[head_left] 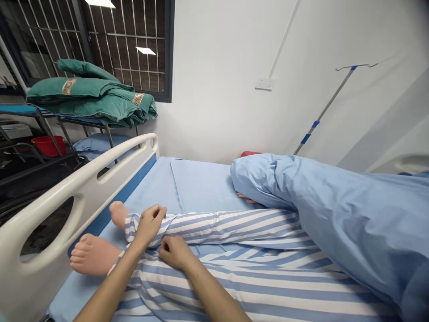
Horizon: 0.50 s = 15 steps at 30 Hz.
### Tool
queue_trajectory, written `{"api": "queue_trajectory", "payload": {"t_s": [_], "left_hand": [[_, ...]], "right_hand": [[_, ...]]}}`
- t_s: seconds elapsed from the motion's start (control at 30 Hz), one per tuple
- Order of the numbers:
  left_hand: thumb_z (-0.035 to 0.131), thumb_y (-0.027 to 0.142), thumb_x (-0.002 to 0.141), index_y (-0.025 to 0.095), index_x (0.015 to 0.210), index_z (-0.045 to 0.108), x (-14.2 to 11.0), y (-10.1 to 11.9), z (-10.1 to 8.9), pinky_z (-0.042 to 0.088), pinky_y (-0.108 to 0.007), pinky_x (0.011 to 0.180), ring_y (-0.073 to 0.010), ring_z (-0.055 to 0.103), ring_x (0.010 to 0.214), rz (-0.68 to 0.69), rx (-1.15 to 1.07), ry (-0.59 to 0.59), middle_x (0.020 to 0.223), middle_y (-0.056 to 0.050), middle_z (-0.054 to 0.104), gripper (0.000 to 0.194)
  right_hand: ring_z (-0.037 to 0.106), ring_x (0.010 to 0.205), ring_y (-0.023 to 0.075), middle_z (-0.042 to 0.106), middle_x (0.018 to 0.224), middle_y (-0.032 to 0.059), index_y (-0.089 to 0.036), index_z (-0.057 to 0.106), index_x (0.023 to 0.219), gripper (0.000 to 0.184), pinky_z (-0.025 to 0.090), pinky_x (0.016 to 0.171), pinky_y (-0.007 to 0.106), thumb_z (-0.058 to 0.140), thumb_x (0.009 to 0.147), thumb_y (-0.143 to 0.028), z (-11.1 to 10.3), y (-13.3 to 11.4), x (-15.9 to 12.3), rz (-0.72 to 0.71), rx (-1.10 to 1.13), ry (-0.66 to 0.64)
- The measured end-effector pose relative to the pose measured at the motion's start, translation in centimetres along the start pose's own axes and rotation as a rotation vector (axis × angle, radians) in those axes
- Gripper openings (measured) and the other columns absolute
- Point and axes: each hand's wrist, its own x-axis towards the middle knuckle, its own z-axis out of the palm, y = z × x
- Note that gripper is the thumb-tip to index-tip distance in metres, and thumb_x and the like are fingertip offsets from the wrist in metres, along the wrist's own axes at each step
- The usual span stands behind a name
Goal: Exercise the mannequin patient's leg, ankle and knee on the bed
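Note:
Two plastic-looking feet [95, 255], apparently a manikin's, stick out of blue-and-white striped pajama trousers [228, 226] on the bed. My left hand [150, 225] is closed on the far trouser leg just above the ankle, its fingers curled into the cloth. A little nearer to me and to the right, my right hand [176, 252] is also closed, pinching the trouser fabric between the two legs. Its fingertips are partly hidden. A light blue quilt [318, 192], folded back, covers the upper body; a few fingers of the manikin's hand [247, 199] peep out beneath it.
The cream footboard [110, 156] rises at the left end of the light blue bed sheet [201, 183]. Behind it are folded green quilts [100, 98] on a rack and a red bucket [50, 145]. An IV pole [325, 109] stands by the wall at right.

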Motion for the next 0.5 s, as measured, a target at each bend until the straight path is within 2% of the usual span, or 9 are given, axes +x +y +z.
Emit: {"api": "queue_trajectory", "payload": {"t_s": [0.1,0.2,0.3,0.4,0.5], "left_hand": [[0.035,0.045,0.08,0.018,0.052,0.046,1.8,-1.6,2.2,0.033,-0.022,0.056,-0.0103,0.042,0.052,0.02,-0.001,-0.058,0.048,0.004,0.043,0.041],[0.036,0.038,0.08,0.018,0.054,0.046,2.7,-4.8,3.0,0.028,-0.022,0.056,-0.0104,0.042,0.053,-0.016,0.292,-0.023,0.049,0.003,0.045,0.034],[0.037,0.031,0.079,0.018,0.061,0.051,2.8,-7.5,3.0,0.023,-0.024,0.057,-0.0119,0.047,0.057,-0.031,0.602,0.027,0.055,0.001,0.054,0.027],[0.035,0.031,0.08,0.019,0.064,0.053,2.8,-8.2,3.2,0.023,-0.026,0.058,-0.0133,0.05,0.059,-0.009,0.701,0.01,0.059,-0.002,0.058,0.027],[0.036,0.029,0.08,0.018,0.063,0.052,2.7,-7.8,3.6,0.024,-0.028,0.061,-0.0142,0.051,0.061,-0.003,0.672,0.008,0.06,-0.002,0.057,0.025]], "right_hand": [[0.05,0.055,0.0116,0.061,0.063,-0.0003,-0.018,0.057,0.067,0.019,0.023,0.05,0.022,0.046,0.078,-0.028,0.0,0.0,-0.1,-0.02,-0.043,0.007],[0.05,0.055,0.012,0.061,0.062,-0.0007,-0.018,0.056,0.066,0.02,0.023,0.05,0.023,0.046,0.078,-0.03,0.0,0.1,-0.1,-0.027,-0.091,0.008],[0.05,0.056,0.0125,0.061,0.062,-0.0008,-0.019,0.056,0.066,0.018,0.023,0.051,0.024,0.048,0.078,-0.03,0.1,0.0,-0.1,-0.02,-0.127,0.003],[0.051,0.057,0.0129,0.061,0.062,-0.0001,-0.018,0.056,0.067,0.02,0.024,0.051,0.024,0.047,0.08,-0.031,-0.4,-0.3,-0.2,-0.026,-0.145,-0.013],[0.053,0.059,0.0147,0.061,0.065,0.0021,-0.017,0.057,0.07,0.028,0.025,0.052,0.025,0.046,0.082,-0.039,-2.0,-1.7,0.2,-0.091,-0.169,-0.057]]}}
